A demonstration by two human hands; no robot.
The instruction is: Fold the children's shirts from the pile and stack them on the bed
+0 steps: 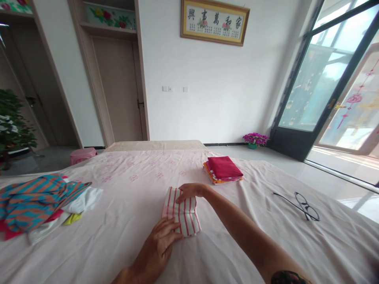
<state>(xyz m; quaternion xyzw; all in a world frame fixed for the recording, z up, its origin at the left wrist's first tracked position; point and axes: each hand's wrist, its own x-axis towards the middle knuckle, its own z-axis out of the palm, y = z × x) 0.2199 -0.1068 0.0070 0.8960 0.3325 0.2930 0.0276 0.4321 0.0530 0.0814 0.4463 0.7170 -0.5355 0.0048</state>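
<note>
Steadying a small folded rectangle of white cloth with thin red stripes (187,216), 2 bare hands touch it near opposite edges, probably so that its layers lie flat and do not slip. The striped cloth lies on a pale pink sheet printed with small flower motifs (127,209); that soft, creased ground may be a reason for using 2 hands rather than 1.

The left hand (158,241) is at the near left corner of the striped cloth, fingers close together over the edge, thumb along the near hem; whether they pinch the fabric I cannot tell. The right hand (188,191) touches the far part of the striped cloth, fingers bent down onto its top; whether they grip or only press is not clear. So the striped cloth sits just ahead of the left hand and on the near side of the right.

Beyond the striped cloth and to its right stands a neat square stack of folded fabric, deep red above orange (225,168), apparently set clear of the hands. Well left of the striped cloth is a loose heap of rumpled garments topped with teal-and-orange stripes (44,199), seemingly placed apart from the neat stack. Black-framed glasses (306,206) rest well to the striped cloth's right.
</note>
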